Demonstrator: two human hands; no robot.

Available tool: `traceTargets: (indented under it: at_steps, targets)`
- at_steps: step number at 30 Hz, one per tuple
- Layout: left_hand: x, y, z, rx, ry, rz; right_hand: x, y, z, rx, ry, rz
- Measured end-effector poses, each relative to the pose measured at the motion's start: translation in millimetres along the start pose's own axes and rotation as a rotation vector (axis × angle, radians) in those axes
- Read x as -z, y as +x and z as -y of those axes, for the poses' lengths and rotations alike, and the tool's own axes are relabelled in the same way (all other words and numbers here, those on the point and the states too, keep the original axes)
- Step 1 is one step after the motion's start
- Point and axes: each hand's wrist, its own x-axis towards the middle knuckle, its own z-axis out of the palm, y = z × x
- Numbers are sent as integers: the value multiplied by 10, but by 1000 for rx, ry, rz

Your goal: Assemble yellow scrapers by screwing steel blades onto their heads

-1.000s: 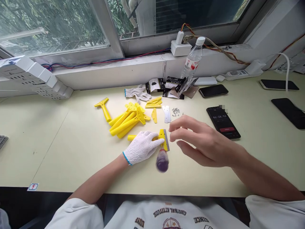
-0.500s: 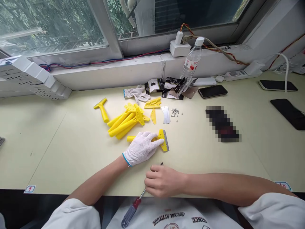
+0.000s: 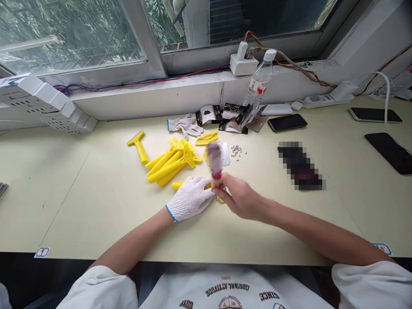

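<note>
My left hand (image 3: pixel 190 198), in a white knit glove, is closed on a yellow scraper (image 3: pixel 177 185) lying on the table. The scraper's head is mostly covered by my hands. My bare right hand (image 3: pixel 240 195) grips a screwdriver (image 3: pixel 214 159) upright over the head, its clear, red-collared handle at the top and slightly blurred. Where its tip rests is hard to see. Beyond my hands lie a pile of yellow scraper handles (image 3: pixel 170 163), small yellow plates (image 3: pixel 206 137), white blades (image 3: pixel 225 153) and a cluster of small screws and nuts (image 3: pixel 236 151).
A separate yellow scraper handle (image 3: pixel 139 148) lies to the left. At the back are a spare glove (image 3: pixel 185 125), black packaging cards (image 3: pixel 208 115) and a water bottle (image 3: pixel 260 81). Phones (image 3: pixel 287 123) and a pixelated dark item (image 3: pixel 301 167) lie to the right.
My right hand has moved up from the table's front edge to the scraper head. The screwdriver has swung from handle-down to handle-up. My left hand stays on the scraper.
</note>
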Motion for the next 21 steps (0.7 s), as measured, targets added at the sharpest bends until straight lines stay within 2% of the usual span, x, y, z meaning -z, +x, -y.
traceTargets:
  at_steps: [3,6,9,15,21]
  targets:
    - [11,-12,21,-46,23,-3,307,112,2,-257,163,-47]
    - [43,-10,28,-29,24,-1,492,178,-25,-371,290,-33]
    - [42,-3,30,-18,10,11,518,190,-85,-391,323,-13]
    - [-11,-22,33,65,31,-33,390,153,-195,-428,315,19]
    - [0,-26,48,91,58,-52,356,141,-289,-389,254,-26]
